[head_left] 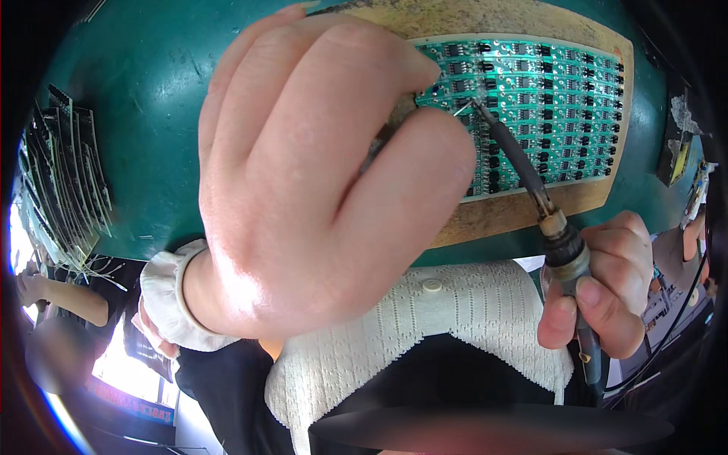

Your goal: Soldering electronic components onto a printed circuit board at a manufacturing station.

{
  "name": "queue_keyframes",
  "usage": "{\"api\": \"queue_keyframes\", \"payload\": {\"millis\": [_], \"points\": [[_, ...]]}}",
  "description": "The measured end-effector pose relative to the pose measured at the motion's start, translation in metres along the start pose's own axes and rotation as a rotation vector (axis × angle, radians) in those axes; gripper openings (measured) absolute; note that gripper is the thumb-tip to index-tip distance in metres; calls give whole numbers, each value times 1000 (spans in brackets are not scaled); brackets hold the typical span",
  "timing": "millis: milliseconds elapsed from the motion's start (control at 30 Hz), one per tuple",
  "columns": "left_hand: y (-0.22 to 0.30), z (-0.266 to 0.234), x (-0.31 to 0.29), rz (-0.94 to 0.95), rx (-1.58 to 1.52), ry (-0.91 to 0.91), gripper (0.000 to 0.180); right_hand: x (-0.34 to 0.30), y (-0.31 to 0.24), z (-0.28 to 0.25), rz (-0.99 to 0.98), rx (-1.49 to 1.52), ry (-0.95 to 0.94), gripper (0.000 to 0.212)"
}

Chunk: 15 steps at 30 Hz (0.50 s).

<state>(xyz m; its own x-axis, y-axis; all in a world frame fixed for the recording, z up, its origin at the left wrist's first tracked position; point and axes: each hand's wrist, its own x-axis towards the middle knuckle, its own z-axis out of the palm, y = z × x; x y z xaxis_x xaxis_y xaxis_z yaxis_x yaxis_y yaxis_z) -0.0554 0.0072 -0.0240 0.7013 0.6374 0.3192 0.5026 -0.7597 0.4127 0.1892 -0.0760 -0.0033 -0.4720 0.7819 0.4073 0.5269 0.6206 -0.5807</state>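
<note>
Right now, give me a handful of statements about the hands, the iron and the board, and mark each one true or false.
1. The right hand holds a soldering iron by its handle. True.
2. The iron's tip rests on the green circuit board. True, near the board's left end.
3. The left hand lies flat on the table, far from the board. False: it is raised over the board's left end, fingers pinched close to the iron's tip.
4. The board lies on a wooden plate. True.
5. The stack of boards stands to the right of the table. False: it is at the left edge.
</note>
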Motion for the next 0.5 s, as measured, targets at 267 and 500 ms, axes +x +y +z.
{"api": "queue_keyframes", "payload": {"millis": [267,500], "points": [[1,1,0,-8,5,26,20,-2,2,1,-19,1,32,27],[1,-1,0,-5,-5,12,21,3,-1,-1,16,3,-19,28]]}}
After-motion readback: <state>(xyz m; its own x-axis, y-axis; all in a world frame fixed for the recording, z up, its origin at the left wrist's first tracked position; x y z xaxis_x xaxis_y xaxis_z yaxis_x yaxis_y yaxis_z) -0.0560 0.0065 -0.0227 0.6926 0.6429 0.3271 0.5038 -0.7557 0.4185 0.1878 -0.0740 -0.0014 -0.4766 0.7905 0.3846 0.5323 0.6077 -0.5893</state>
